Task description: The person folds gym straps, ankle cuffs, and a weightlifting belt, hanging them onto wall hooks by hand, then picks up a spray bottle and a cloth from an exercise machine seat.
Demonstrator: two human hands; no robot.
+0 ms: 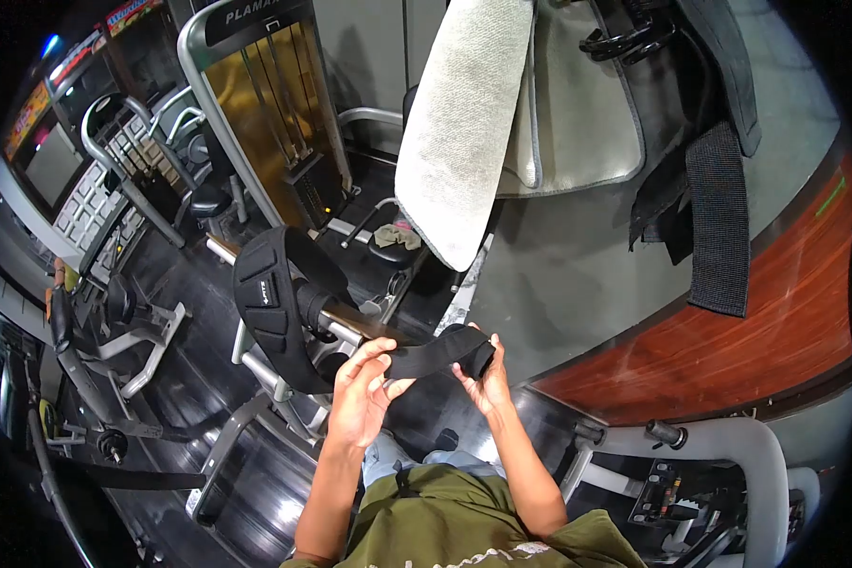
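Shirt [445,511]: olive green, short sleeves [601,541], whitish print [530,549] up front. Trousers [385,458]: light blue, mostly hidden by shirt.

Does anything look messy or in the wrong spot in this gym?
Maybe one thing: a crumpled pale cloth lies on a black seat, as if someone left it behind. I see nothing clearly spilled or broken.

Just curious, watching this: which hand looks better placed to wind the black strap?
Probably the right hand: it holds the strap's rolled part, while the left hand is at the flat stretch.
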